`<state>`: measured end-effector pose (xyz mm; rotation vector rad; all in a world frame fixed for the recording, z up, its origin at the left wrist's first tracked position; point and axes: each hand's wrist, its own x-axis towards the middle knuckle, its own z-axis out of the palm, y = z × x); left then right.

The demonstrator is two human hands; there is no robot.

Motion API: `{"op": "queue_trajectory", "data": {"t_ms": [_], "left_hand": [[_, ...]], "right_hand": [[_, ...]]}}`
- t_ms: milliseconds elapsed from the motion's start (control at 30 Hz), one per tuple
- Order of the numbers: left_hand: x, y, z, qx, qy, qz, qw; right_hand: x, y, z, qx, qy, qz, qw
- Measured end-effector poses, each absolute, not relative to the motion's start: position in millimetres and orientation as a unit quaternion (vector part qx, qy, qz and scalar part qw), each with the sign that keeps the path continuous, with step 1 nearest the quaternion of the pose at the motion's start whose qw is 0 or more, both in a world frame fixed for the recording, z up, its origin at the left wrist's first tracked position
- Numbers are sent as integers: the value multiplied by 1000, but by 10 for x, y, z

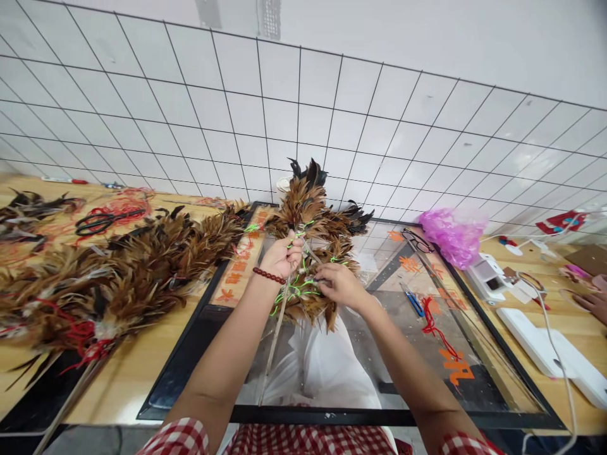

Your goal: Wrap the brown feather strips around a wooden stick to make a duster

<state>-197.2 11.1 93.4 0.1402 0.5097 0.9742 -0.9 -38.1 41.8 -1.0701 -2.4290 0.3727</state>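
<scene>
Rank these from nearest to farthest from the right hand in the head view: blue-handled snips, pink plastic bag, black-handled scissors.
1. Blue-handled snips, just right of the right hand at the brown feather duster.
2. Pink plastic bag, farther right and back.
3. Black-handled scissors, far left on the wooden table.

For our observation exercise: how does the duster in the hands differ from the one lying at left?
The held duster is gripped by the left hand over glass; the lying duster rests flat on wood. The held duster carries green cord, the lying duster red cord. The held duster's feathered part is shorter. Both have brown feathers.
</scene>
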Motion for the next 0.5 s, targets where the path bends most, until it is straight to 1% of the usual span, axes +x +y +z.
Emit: {"op": "queue_trajectory", "data": {"t_ms": [100, 167, 233, 367, 400, 500], "left_hand": [[-1945, 103, 927, 79, 244, 451, 855], [-1911, 96, 914, 94, 249, 444, 855], [-1864, 80, 903, 109, 266, 434, 854], [-1763, 15, 924, 134, 316, 412, 844], [-1743, -3, 938, 142, 321, 413, 840], [-1704, -45, 977, 173, 324, 422, 829]], "right_hand": [[62, -389, 719, -338, -859, 182, 338], [89, -336, 961, -323, -852, 177, 371], [81, -226, 1166, -314, -860, 152, 372], [-6, 46, 1366, -317, -888, 118, 313], [-30, 97, 1378, -321, -888, 118, 309], [-78, 177, 1360, -337, -865, 139, 345]]}}
